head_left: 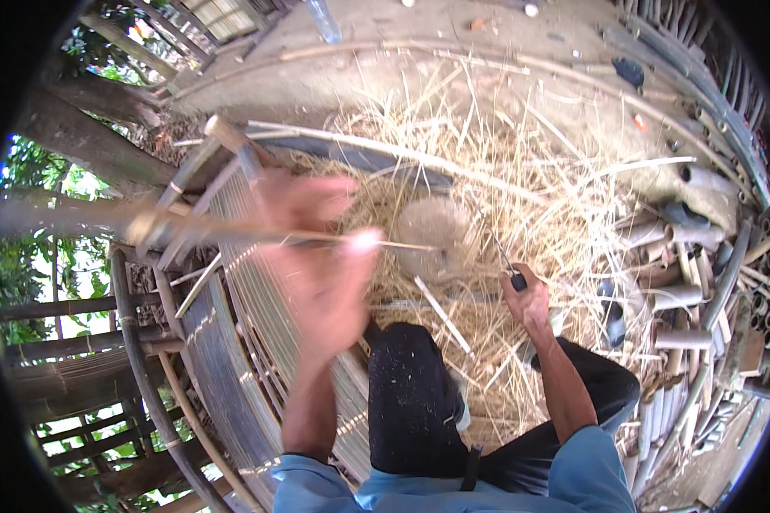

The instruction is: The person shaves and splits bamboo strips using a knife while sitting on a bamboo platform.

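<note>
My left hand (325,265), smeared by motion, is raised over the bamboo bench. It grips a long thin bamboo stick (231,229), with the thumb lying along it. The stick's thick, blurred end points far left, while its thin tip reaches over a round wooden block (432,227). Lower and to the right, my right hand (529,301) is closed around the dark handle of a knife (517,278). Its narrow blade points up and left, beside the block. Where the blade ends among the straw-like shavings is hard to make out.
Pale bamboo shavings (530,188) cover the ground around the block. A slatted bamboo bench (248,342) stands at my left. Cut bamboo tubes (680,297) are piled on the right. A dark sandal (612,312) lies near them. A plastic bottle (323,21) lies at the far edge.
</note>
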